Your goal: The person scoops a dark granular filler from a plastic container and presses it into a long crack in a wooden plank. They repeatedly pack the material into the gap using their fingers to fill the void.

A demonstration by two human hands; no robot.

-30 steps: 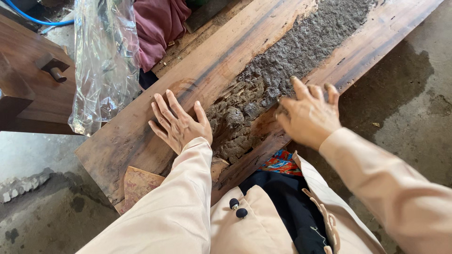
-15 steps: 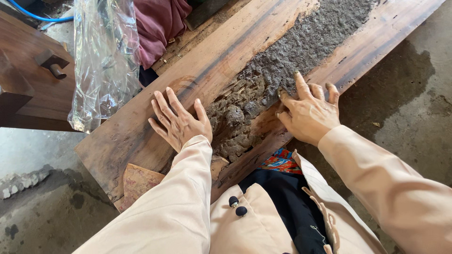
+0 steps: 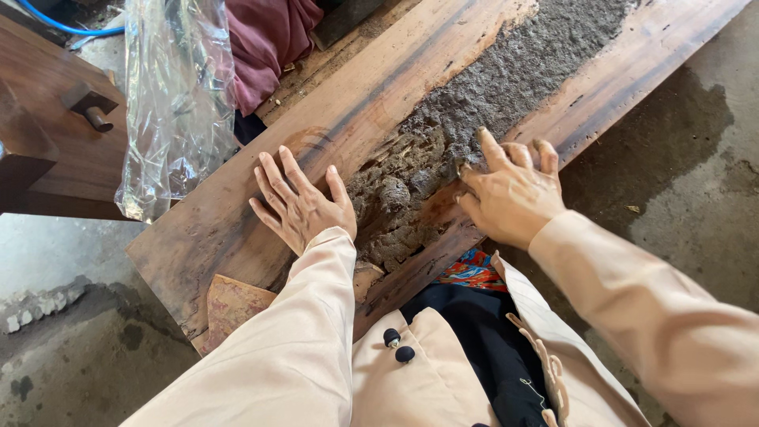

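Note:
A long wooden plank (image 3: pixel 237 213) lies slantwise before me, with a rough grey filler (image 3: pixel 506 79) packed into a hollow along its middle. My left hand (image 3: pixel 299 204) rests flat on the bare wood beside the filler's near end, fingers spread, holding nothing. My right hand (image 3: pixel 510 192) presses on the lumpy grey filler, its fingers bent and their tips dirty with the paste. Pale beige sleeves cover both arms.
A clear plastic bag (image 3: pixel 178 103) hangs over the plank's left side. A dark wooden piece with a peg (image 3: pixel 87 107) stands far left. Maroon cloth (image 3: pixel 269 39) lies behind the plank. A blue hose (image 3: pixel 63 28) runs at top left. Concrete floor (image 3: pixel 680 158) surrounds everything.
My right hand has shifted a little along the filler and its fingers have curled more. The left hand stays flat in much the same spot.

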